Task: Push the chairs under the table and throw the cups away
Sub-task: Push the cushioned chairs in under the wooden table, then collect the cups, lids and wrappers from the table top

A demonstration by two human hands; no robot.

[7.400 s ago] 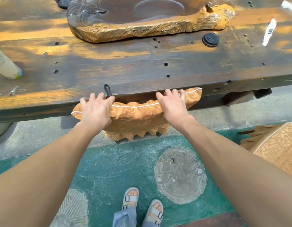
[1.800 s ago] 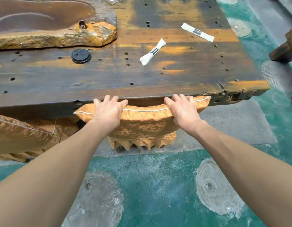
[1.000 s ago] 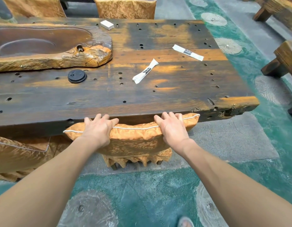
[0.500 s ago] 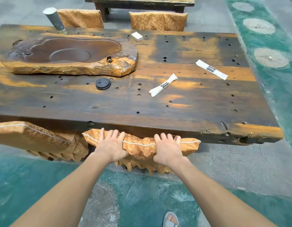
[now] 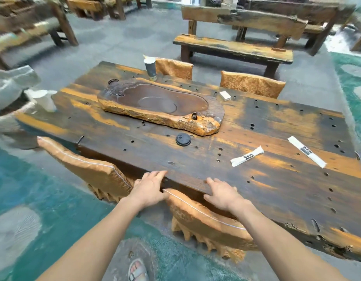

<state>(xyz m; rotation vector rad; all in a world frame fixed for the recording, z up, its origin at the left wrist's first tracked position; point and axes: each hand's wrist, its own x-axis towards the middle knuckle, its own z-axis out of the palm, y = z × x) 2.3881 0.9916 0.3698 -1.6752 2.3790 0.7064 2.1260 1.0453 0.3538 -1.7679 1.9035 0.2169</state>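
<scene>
A long dark wooden table (image 5: pixel 195 155) fills the view. An orange-cushioned chair (image 5: pixel 204 218) is tucked under its near edge. My left hand (image 5: pixel 150 189) rests on the chair's left end, fingers straight against the table edge. My right hand (image 5: pixel 222 194) lies flat above the cushion at the table edge. A second cushioned chair (image 5: pixel 84 167) is tucked in to the left. A dark paper cup (image 5: pixel 150 67) stands at the far side. A white cup (image 5: pixel 44 99) stands at the far left end.
A carved wooden tea tray (image 5: pixel 161 108) lies mid-table with a black lid (image 5: pixel 183 139) beside it. Two white paper wrappers (image 5: pixel 247 156) and a small white box (image 5: pixel 225 95) lie on the right half. Two cushioned chairs (image 5: pixel 252 84) stand opposite; a bench (image 5: pixel 232 48) beyond.
My head has risen and turned left, bringing the far cups and benches into view. Both hands have slid up from the cushion toward the table edge.
</scene>
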